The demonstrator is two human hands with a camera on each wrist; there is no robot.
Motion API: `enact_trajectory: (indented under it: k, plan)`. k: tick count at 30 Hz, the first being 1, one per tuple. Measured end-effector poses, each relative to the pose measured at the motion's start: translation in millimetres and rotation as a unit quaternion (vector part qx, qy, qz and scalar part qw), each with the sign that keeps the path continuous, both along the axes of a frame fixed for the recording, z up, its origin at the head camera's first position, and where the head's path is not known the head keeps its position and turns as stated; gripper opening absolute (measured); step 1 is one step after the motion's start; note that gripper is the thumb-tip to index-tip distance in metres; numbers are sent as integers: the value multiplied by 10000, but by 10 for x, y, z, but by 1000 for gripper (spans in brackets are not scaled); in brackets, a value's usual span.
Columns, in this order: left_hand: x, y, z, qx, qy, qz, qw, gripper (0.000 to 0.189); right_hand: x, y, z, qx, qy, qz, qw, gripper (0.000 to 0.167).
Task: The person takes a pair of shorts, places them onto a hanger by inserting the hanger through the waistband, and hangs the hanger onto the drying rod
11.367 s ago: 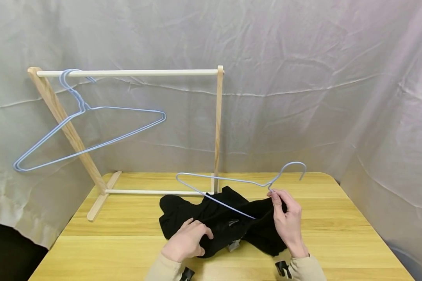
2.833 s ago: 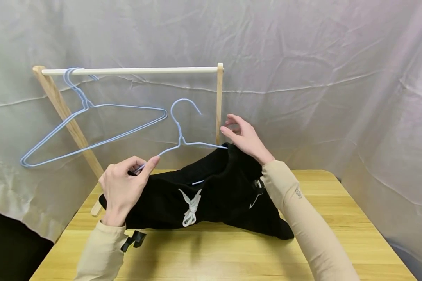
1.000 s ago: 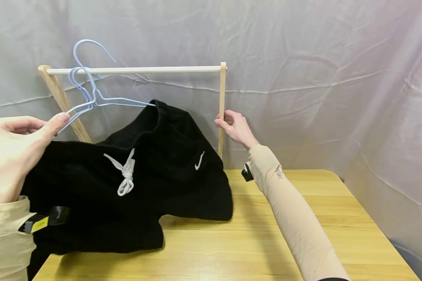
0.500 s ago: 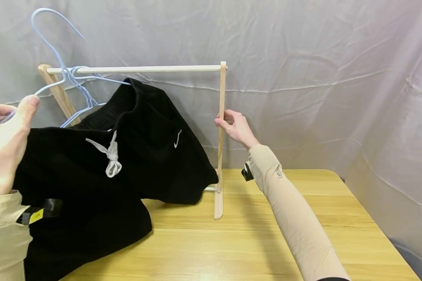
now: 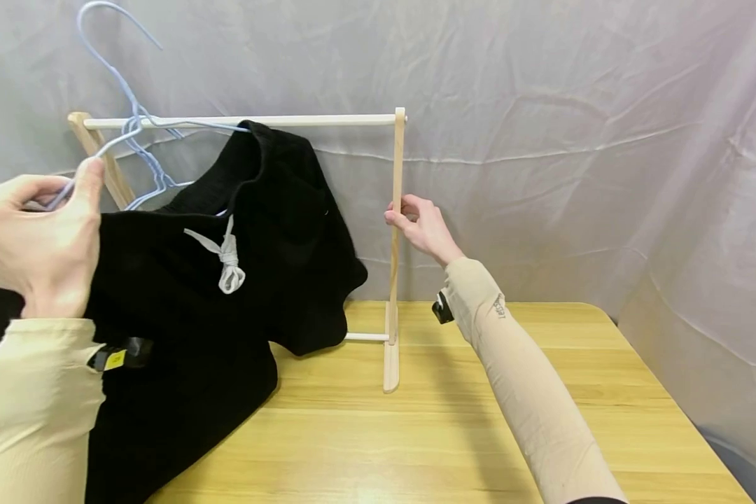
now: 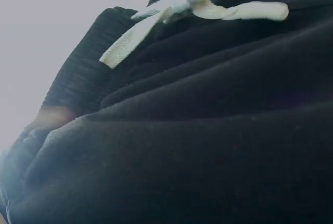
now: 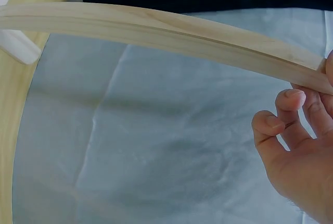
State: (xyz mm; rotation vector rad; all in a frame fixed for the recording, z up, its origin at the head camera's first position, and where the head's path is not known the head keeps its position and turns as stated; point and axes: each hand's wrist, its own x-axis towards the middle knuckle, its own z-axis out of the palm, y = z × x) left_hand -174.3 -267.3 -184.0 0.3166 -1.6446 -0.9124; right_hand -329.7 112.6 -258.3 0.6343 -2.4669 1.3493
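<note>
My left hand (image 5: 50,231) pinches the left shoulder of a light blue wire hanger (image 5: 122,82). Black shorts (image 5: 214,329) hang from it by the waistband, and a white drawstring (image 5: 229,259) is tied at their front. The hanger's hook stands above the white rail (image 5: 327,120) of a clothes rack, nearer the camera. Dark fabric of the shorts (image 6: 182,156) fills most of the left wrist view. With thumb and fingers, my right hand (image 5: 425,227) grips the rack's right wooden upright (image 5: 398,161); the right wrist view shows the same upright (image 7: 156,23) beside the hand's curled fingers.
Other light blue hangers (image 5: 154,168) hang at the rail's left end, partly behind the shorts. The rack's white lower bar (image 5: 367,337) and right foot (image 5: 391,367) stand on a wooden table (image 5: 510,420). A grey curtain (image 5: 542,140) surrounds it.
Since the earliest frames, the shorts have gone from the table onto the hanger and been lifted left to the rail. Lately hanger and left hand shifted slightly up and right. My right hand moved to the upright.
</note>
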Motion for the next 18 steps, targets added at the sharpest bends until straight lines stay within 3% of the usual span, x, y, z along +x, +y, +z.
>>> enact_trajectory:
  k: [2,6,8,13,18]
  plan:
    - [-58,20,-21,-136,-108,318,9993,17,3,5,3,0,6,-7,10000,26]
    - [-170,95,-40,-269,-734,896,9929,26,5,15,0,25,57,-38,10000,25]
    - [-227,149,-44,-222,-1033,936,9900,35,4,20,-6,54,78,-70,9999,25]
    - [-379,247,-57,108,-1419,397,9890,40,12,21,-16,69,73,-81,9999,25]
    - [-548,290,-99,445,-1539,-258,9868,35,26,17,-8,73,74,-87,9999,26]
